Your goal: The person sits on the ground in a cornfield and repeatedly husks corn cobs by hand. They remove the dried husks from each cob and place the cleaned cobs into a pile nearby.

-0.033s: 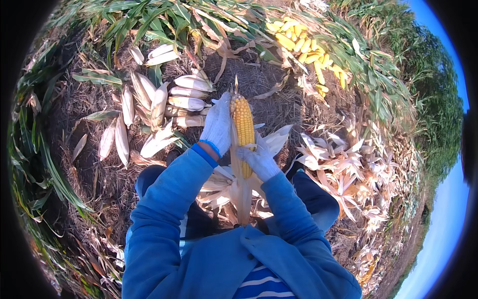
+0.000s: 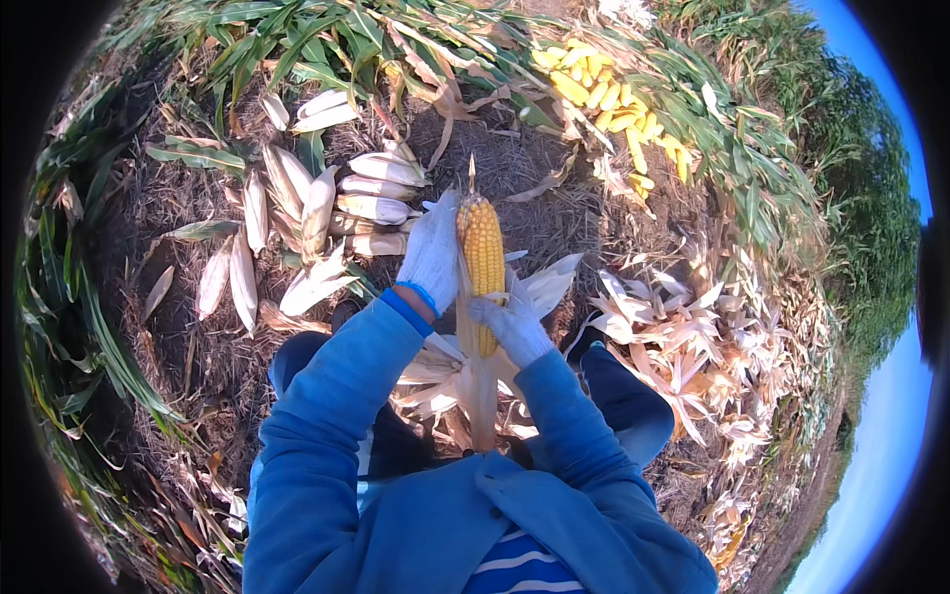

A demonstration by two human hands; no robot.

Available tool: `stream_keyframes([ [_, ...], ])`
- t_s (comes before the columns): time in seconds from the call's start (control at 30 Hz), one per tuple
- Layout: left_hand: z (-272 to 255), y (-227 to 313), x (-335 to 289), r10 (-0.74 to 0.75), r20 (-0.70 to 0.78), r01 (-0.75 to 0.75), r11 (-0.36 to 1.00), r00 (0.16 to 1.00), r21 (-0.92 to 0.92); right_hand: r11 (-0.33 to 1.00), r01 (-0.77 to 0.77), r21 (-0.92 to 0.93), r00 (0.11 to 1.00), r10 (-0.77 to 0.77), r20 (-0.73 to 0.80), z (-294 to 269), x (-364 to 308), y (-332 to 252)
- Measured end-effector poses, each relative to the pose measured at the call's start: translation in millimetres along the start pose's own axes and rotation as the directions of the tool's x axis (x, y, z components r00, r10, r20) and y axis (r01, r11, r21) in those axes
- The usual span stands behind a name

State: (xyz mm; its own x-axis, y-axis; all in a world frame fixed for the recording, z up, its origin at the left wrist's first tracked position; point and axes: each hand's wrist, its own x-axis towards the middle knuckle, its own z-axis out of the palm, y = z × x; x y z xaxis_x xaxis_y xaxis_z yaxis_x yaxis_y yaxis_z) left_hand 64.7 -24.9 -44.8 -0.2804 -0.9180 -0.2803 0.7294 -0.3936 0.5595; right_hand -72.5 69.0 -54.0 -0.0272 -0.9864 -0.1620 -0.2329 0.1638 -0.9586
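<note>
An ear of corn point(image 2: 483, 247) stands upright before my chest, its yellow kernels bare and its tip pointing away from me. Pale husk leaves point(image 2: 483, 396) hang from its lower end toward my body. My left hand point(image 2: 431, 247), in a white glove, closes along the ear's left side with a strip of husk against it. Lower down on the right, my gloved right hand point(image 2: 512, 319) grips the ear, with its fingers across the kernels. One loose husk leaf point(image 2: 550, 285) spreads out beside the right hand. Parts of the fingers are hidden behind the ear.
Unhusked ears point(image 2: 376, 193) lie on the soil at the left. A heap of bare yellow ears point(image 2: 604, 94) rests at the far right. Stripped husks point(image 2: 683, 337) are piled right of my knee. Green stalks point(image 2: 267, 40) border the far side.
Both hands keep their hold on the ear, which has barely shifted. The husk leaf beside my right hand sits very slightly differently.
</note>
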Motion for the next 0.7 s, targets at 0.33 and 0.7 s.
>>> stream_keyframes([
  [0.33,11.0,12.2,-14.4,0.101,0.049,-0.113,0.878,0.994,0.465,0.688,-0.396,0.608,0.895,0.143,0.421,-19.6,0.3,38.5],
  [0.7,6.0,-23.9,3.2,0.164,-0.22,-0.134,0.981,0.962,0.143,0.896,-0.09,0.435,0.992,0.118,-0.038,9.9,-2.3,34.6],
])
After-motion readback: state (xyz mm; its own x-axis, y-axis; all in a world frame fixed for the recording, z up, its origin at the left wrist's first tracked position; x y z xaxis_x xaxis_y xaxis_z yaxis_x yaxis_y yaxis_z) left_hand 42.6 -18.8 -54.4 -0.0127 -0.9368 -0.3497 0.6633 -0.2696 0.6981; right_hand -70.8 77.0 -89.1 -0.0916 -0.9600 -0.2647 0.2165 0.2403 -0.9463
